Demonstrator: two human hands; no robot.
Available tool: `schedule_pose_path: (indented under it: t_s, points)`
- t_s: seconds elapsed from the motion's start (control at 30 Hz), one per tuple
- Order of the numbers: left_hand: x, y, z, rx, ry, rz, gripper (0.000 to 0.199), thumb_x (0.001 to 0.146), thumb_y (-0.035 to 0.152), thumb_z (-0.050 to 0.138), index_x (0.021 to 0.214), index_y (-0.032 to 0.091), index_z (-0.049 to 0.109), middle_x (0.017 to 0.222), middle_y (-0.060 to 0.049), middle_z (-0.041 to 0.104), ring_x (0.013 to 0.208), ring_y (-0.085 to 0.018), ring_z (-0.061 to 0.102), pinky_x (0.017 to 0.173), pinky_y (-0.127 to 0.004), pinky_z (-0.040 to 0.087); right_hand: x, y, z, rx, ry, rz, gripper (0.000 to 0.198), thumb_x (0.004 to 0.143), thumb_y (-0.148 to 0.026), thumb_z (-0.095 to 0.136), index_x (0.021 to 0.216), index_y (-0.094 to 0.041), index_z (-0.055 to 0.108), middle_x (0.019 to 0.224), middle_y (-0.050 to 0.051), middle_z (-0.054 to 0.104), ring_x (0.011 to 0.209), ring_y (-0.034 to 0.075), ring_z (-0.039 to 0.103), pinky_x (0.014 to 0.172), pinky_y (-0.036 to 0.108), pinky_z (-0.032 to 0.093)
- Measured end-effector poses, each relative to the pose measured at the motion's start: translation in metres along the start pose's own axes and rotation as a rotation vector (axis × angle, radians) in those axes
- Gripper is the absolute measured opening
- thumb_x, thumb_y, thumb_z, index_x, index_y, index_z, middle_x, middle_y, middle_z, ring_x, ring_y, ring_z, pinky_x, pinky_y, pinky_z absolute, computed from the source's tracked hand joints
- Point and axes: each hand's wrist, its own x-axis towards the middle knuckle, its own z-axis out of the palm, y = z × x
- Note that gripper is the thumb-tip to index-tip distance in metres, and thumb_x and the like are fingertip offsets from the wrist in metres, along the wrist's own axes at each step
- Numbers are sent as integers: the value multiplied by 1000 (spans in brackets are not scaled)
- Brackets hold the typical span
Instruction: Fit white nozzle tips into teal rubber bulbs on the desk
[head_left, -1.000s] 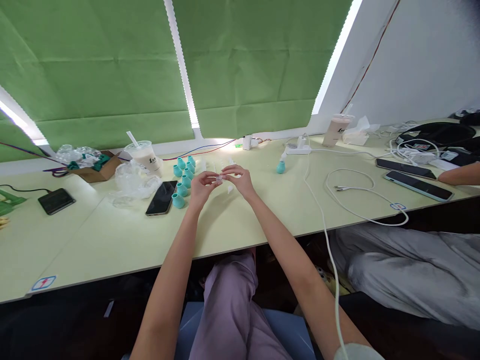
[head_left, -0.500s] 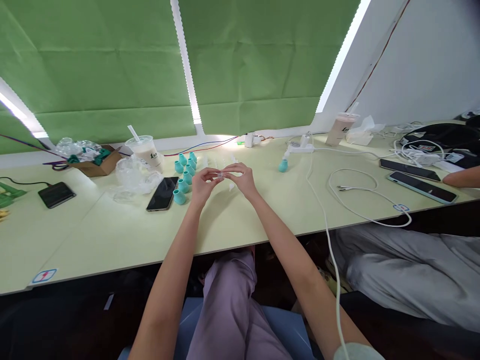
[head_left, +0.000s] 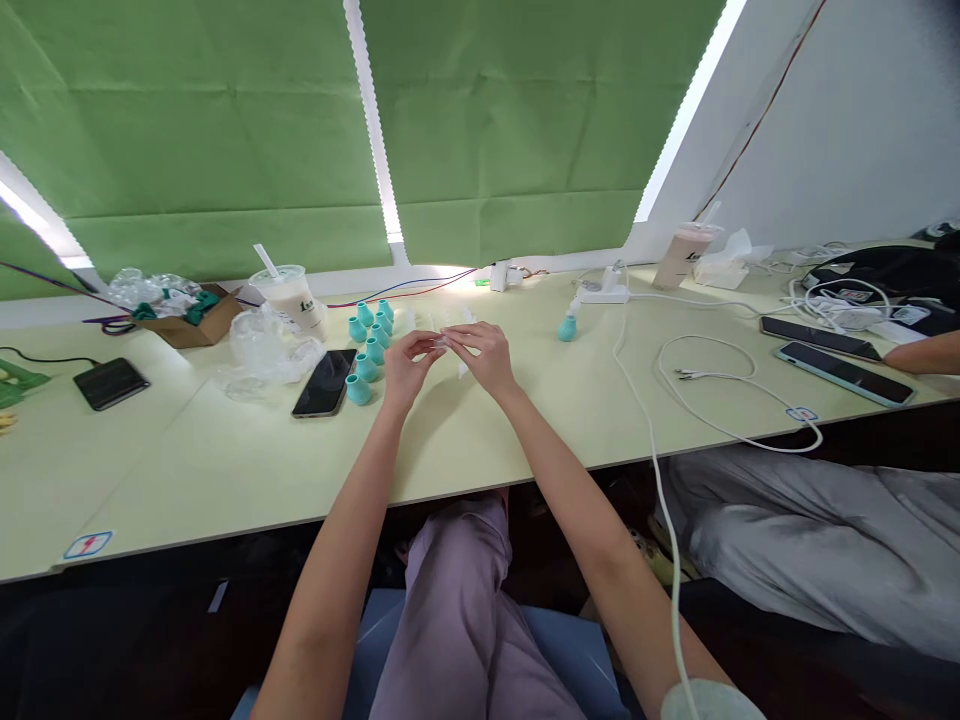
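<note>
My left hand (head_left: 409, 368) and my right hand (head_left: 486, 358) meet over the table, fingertips pinched together on a small clear plastic piece (head_left: 441, 342). Its exact shape is mostly hidden by the fingers. Just left of my left hand stand several teal rubber bulbs (head_left: 359, 389) in two rows, their open necks upward. More translucent pieces (head_left: 469, 315) lie on the table behind my hands. Off to the right, a single teal bulb with a clear tip fitted on top (head_left: 567, 327) stands by itself.
A black phone (head_left: 325, 383), a crumpled plastic bag (head_left: 266, 345) and a drink cup (head_left: 292, 300) lie left; a cardboard box (head_left: 191, 325) is farther off. At right are a power strip (head_left: 604, 293), white cables (head_left: 720, 375), two phones (head_left: 844, 374) and another person's arm (head_left: 922, 354).
Both hands stay together at nearly the same spot. The right fingers have shifted slightly over the clear piece. The view has tilted a little; the bulbs have not moved.
</note>
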Motion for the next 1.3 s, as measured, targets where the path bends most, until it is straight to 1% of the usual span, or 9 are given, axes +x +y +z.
schedule_pose_path:
  t_s: [0.17, 0.33, 0.57, 0.67, 0.8, 0.93, 1.1, 1.2, 1.3]
  points:
    - [0, 0, 2, 37, 39, 50, 23, 68, 26, 69, 89, 19, 66, 87, -4, 67, 79, -16, 64, 78, -32, 54, -1, -2, 0, -119, -10, -66, 25, 90, -36, 47, 104, -29, 67, 104, 0, 69, 95, 16, 59, 87, 34, 37]
    - [1, -2, 3, -4, -12, 13, 22, 69, 27, 68, 89, 19, 64, 85, -4, 67, 84, -17, 64, 80, -32, 53, 0, -1, -1, -161, -25, -101, 26, 91, -33, 46, 106, -28, 66, 104, 0, 69, 97, 16, 58, 92, 35, 33]
    - [1, -3, 5, -191, -77, -114, 26, 68, 31, 70, 89, 18, 60, 91, -4, 63, 76, -15, 64, 73, -30, 55, -1, 5, 2, -38, -41, -97, 25, 89, -32, 49, 106, -28, 66, 100, 1, 69, 97, 16, 58, 91, 33, 36]
    - [1, -3, 7, -251, -87, -115, 27, 69, 35, 69, 89, 18, 60, 92, -4, 62, 80, -14, 64, 79, -32, 55, 0, 4, 0, -2, -57, -73, 25, 89, -33, 49, 106, -29, 66, 100, 1, 69, 97, 17, 58, 91, 34, 37]
    - [1, -4, 9, -273, -37, -174, 25, 75, 41, 63, 84, 18, 60, 86, -3, 63, 79, -13, 63, 82, -33, 54, 1, 3, -2, 29, -115, -67, 25, 89, -33, 49, 106, -29, 66, 103, 1, 68, 99, 18, 57, 92, 35, 38]
    - [2, -9, 10, -237, 14, -178, 26, 67, 38, 70, 79, 17, 59, 83, -1, 62, 74, -12, 62, 78, -31, 54, 0, 2, -1, 43, -157, -73, 24, 88, -32, 50, 104, -28, 67, 103, 1, 68, 100, 19, 56, 92, 35, 39]
    - [2, -11, 7, -268, 5, -180, 26, 67, 37, 71, 81, 18, 59, 85, -1, 62, 75, -11, 62, 81, -33, 54, -1, 2, 0, 104, -98, -60, 23, 87, -33, 52, 104, -30, 67, 107, 0, 67, 102, 17, 57, 93, 34, 40]
    - [2, -11, 5, -284, 8, -180, 27, 66, 36, 72, 80, 17, 59, 87, -2, 63, 77, -13, 63, 81, -34, 53, 0, 0, 0, 132, -48, -22, 17, 84, -34, 56, 94, -30, 70, 104, -1, 68, 101, 17, 59, 94, 34, 38]
    - [2, -10, 4, -282, 6, -185, 27, 65, 36, 73, 79, 17, 59, 86, -2, 64, 77, -13, 63, 81, -34, 53, 1, -2, -1, 141, -49, 25, 14, 82, -35, 59, 86, -30, 71, 98, -2, 69, 98, 17, 60, 93, 33, 38]
